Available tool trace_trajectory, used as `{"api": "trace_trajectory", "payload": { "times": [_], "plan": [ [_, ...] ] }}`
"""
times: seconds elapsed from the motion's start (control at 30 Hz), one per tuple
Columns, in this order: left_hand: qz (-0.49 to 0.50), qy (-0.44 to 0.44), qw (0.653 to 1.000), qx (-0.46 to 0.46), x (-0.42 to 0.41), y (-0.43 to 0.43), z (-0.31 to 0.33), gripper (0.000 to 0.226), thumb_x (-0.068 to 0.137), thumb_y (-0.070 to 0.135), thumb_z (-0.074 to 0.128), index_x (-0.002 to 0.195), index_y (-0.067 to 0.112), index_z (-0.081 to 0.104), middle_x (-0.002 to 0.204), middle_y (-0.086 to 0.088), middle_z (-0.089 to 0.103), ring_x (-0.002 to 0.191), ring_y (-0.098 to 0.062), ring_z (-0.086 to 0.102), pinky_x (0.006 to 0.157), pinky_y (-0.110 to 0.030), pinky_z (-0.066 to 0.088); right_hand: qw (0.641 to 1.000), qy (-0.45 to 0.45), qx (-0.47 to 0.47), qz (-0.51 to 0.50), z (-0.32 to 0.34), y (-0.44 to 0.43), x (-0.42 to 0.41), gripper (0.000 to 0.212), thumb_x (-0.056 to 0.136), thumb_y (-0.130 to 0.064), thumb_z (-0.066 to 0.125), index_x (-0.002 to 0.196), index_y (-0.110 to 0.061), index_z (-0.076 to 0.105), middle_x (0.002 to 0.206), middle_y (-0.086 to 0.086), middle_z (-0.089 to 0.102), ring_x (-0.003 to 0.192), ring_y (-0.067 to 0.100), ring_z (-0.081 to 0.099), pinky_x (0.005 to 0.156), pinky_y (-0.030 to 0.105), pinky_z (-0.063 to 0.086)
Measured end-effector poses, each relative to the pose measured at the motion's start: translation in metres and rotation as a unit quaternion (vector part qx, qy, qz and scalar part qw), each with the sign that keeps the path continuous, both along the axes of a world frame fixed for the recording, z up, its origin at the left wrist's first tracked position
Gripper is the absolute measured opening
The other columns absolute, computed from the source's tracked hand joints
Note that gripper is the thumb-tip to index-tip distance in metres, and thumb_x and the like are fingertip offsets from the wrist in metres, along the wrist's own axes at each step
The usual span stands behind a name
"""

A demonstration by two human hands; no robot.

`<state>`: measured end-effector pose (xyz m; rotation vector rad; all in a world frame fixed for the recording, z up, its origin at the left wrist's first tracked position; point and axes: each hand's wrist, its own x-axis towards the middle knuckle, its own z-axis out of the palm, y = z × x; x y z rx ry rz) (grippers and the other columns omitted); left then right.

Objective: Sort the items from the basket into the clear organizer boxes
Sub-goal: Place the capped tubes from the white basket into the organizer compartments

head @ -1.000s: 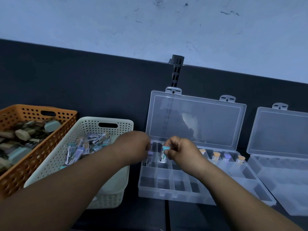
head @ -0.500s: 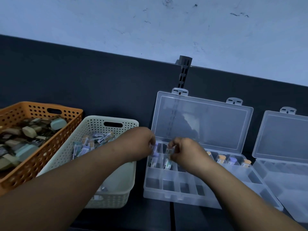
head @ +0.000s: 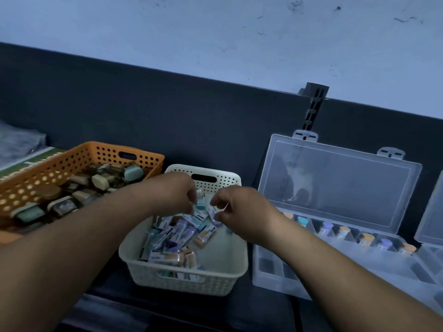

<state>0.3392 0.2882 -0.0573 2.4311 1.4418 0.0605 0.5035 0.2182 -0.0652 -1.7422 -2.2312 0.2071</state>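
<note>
Head view: a white basket (head: 215, 282) holds a heap of vials (head: 172, 233); the orange basket (head: 72, 159) to its left holds small cases (head: 100, 182). On the right, the open box (head: 335, 188) has capped vials (head: 327, 227) standing in its back row. Both hands are over the white basket. The left hand (head: 177, 192) curls its fingers, pinching a vial (head: 199, 194) just above the heap. The right hand (head: 242, 209) curls its fingers at the heap's far end; I cannot tell whether they grip anything.

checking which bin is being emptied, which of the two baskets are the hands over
The white basket, next to the open organizer box. The left hand and right hand are both over its small labelled vials; the orange basket holds bulkier items.
</note>
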Motion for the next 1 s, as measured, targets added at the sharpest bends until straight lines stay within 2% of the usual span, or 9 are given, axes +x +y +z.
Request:
{"api": "trace_trajectory", "payload": {
  "times": [0.2, 0.27, 0.33, 0.43, 0.5, 0.63, 0.73, 0.87, 1.0],
  "plan": [
    [-0.050, 0.088, 0.994, -0.034, -0.011, -0.001, -0.018, 0.032, 0.086, 0.018, 0.067, 0.117, 0.019, 0.065, 0.109, 0.001, 0.066, 0.091, -0.014, 0.059, 0.072, -0.024, 0.043, 0.984, -0.143, -0.092, 0.050, -0.015, 0.020, -0.031, 0.027, 0.090, -0.020, 0.060, 0.116, -0.017, 0.065, 0.115, 0.005, 0.066, 0.105, 0.025, 0.060, 0.086, 0.033, 0.050],
    [-0.071, 0.125, 0.989, -0.022, -0.010, -0.001, -0.022, 0.036, 0.085, 0.016, 0.066, 0.121, 0.019, 0.064, 0.114, -0.002, 0.065, 0.097, -0.018, 0.060, 0.076, -0.028, 0.047, 0.970, -0.199, -0.123, 0.060, -0.023, 0.023, -0.038, 0.025, 0.092, -0.025, 0.057, 0.111, -0.015, 0.068, 0.107, 0.009, 0.067, 0.095, 0.028, 0.062, 0.081, 0.036, 0.053],
    [-0.089, 0.155, 0.984, -0.014, -0.008, -0.001, -0.026, 0.030, 0.085, 0.017, 0.064, 0.114, 0.015, 0.066, 0.110, -0.006, 0.066, 0.097, -0.022, 0.062, 0.078, -0.031, 0.050, 0.961, -0.240, -0.129, 0.053, -0.029, 0.025, -0.042, 0.027, 0.093, -0.031, 0.053, 0.110, -0.016, 0.067, 0.100, 0.009, 0.062, 0.083, 0.028, 0.061, 0.073, 0.035, 0.054],
    [-0.102, 0.173, 0.979, -0.022, -0.006, 0.001, -0.025, 0.025, 0.084, 0.018, 0.064, 0.108, 0.014, 0.068, 0.105, -0.006, 0.067, 0.094, -0.022, 0.062, 0.075, -0.031, 0.049, 0.955, -0.269, -0.121, 0.038, -0.036, 0.031, -0.044, 0.024, 0.092, -0.026, 0.054, 0.112, -0.017, 0.064, 0.088, 0.004, 0.046, 0.074, 0.027, 0.053, 0.065, 0.033, 0.050],
    [-0.105, 0.158, 0.982, -0.026, -0.006, 0.002, -0.023, 0.029, 0.083, 0.019, 0.067, 0.112, 0.015, 0.065, 0.109, -0.004, 0.065, 0.097, -0.021, 0.061, 0.078, -0.031, 0.050, 0.955, -0.263, -0.132, 0.021, -0.036, 0.032, -0.044, 0.020, 0.087, -0.019, 0.059, 0.107, -0.015, 0.061, 0.088, 0.004, 0.045, 0.074, 0.027, 0.052, 0.061, 0.031, 0.045],
    [-0.111, 0.069, 0.990, -0.044, -0.012, 0.006, -0.020, 0.032, 0.077, 0.018, 0.075, 0.103, 0.021, 0.057, 0.105, 0.002, 0.059, 0.096, -0.017, 0.057, 0.075, -0.027, 0.044, 0.976, -0.181, -0.124, 0.015, -0.029, 0.028, -0.040, 0.020, 0.082, -0.020, 0.069, 0.098, -0.018, 0.057, 0.096, 0.006, 0.062, 0.084, 0.024, 0.056, 0.065, 0.029, 0.045],
    [-0.086, -0.043, 0.994, -0.049, -0.017, 0.011, -0.018, 0.030, 0.076, 0.014, 0.077, 0.093, 0.027, 0.056, 0.092, 0.007, 0.060, 0.086, -0.013, 0.060, 0.072, -0.027, 0.050, 0.996, -0.020, -0.086, -0.007, -0.018, 0.023, -0.035, 0.026, 0.079, -0.019, 0.074, 0.078, -0.024, 0.049, 0.083, -0.002, 0.057, 0.075, 0.016, 0.049, 0.057, 0.022, 0.038],
    [-0.050, -0.183, 0.981, -0.031, -0.019, 0.014, -0.008, 0.023, 0.075, 0.009, 0.076, 0.084, 0.026, 0.063, 0.086, 0.008, 0.067, 0.083, -0.012, 0.065, 0.075, -0.033, 0.057, 0.989, 0.135, -0.047, -0.045, -0.009, 0.019, -0.020, 0.018, 0.076, -0.012, 0.076, 0.082, -0.015, 0.060, 0.080, -0.005, 0.064, 0.070, 0.015, 0.060, 0.062, 0.030, 0.047],
    [-0.063, -0.230, 0.971, 0.000, -0.010, 0.007, 0.002, 0.024, 0.075, 0.007, 0.073, 0.068, 0.028, 0.063, 0.073, 0.007, 0.067, 0.075, -0.014, 0.066, 0.065, -0.030, 0.053, 0.974, 0.223, -0.019, -0.048, -0.004, 0.009, -0.003, 0.016, 0.074, -0.006, 0.076, 0.079, -0.014, 0.063, 0.079, 0.000, 0.064, 0.067, 0.008, 0.053, 0.063, 0.027, 0.045]
  ]
}}
